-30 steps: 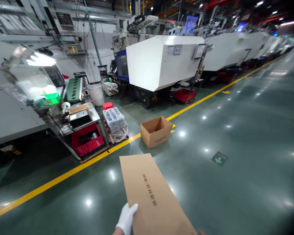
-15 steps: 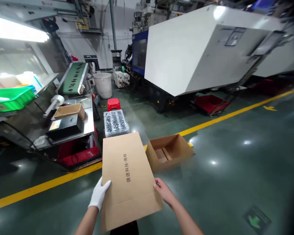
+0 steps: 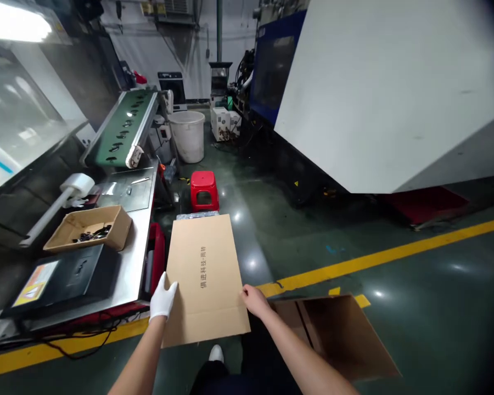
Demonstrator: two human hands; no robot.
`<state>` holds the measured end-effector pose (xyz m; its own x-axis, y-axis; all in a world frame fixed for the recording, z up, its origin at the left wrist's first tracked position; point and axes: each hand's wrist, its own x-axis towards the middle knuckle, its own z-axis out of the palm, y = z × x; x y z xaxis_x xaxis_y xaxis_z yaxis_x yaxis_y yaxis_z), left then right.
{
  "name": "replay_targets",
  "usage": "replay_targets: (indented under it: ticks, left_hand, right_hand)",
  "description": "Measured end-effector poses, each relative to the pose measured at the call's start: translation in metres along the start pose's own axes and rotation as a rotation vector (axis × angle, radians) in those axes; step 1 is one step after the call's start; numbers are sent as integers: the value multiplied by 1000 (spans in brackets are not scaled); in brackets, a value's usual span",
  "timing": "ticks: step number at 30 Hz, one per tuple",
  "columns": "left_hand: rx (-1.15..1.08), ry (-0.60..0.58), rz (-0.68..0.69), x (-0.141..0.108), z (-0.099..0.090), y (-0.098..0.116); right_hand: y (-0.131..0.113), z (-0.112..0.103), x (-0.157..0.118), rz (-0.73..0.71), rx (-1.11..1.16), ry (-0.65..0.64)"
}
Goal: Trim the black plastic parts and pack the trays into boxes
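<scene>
A flat brown cardboard piece (image 3: 203, 274) with a line of dark printed characters is held out in front of me. My left hand (image 3: 163, 297), in a white glove, grips its left edge with the thumb on top. At its right edge, my bare right hand (image 3: 254, 300) has the fingers closed on the cardboard. Just past the far edge shows a strip of the clear-wrapped stack (image 3: 197, 215), mostly hidden by the cardboard. An open cardboard box (image 3: 346, 334) stands on the floor to the right, partly behind my right forearm.
A red stool (image 3: 204, 190) stands beyond the cardboard. On the left, a metal table (image 3: 136, 241) carries a box of dark parts (image 3: 88, 227) and a black case (image 3: 72, 277). Behind are a green conveyor (image 3: 121, 129) and a white bin (image 3: 188, 136). A large white machine (image 3: 379, 93) overhangs the right.
The view has moved forward and closer to the table and stool. The cardboard, still in both hands, now covers most of the wrapped stack. The open box appears nearer, at the lower right.
</scene>
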<state>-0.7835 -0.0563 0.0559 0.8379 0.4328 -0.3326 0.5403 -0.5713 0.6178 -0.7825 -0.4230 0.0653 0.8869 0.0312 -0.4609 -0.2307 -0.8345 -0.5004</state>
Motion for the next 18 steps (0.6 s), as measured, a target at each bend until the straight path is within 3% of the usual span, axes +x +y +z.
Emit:
replay_targets:
  ticks: [3,6,9,11,14,18]
  left_hand:
    - [57,53,-18,65,24,16]
    - [115,95,-64,119,55,19]
    - [337,180,-84,150,87,24]
    - [539,283,-96,157,108,40]
    - [669,435,-192,157,143,89]
    - [653,429,-282,148,194,178]
  right_hand:
    - [-3,-13,90,-66,-87,-80]
    - [2,-10,175,-136,-167,-212]
    - [5,-5,245,-200,-263,-389]
    - [3,-8,281,-254,-328,-519]
    - [0,-27,325,-349,-386,-733]
    - [10,-82,377,-389,-421,-958]
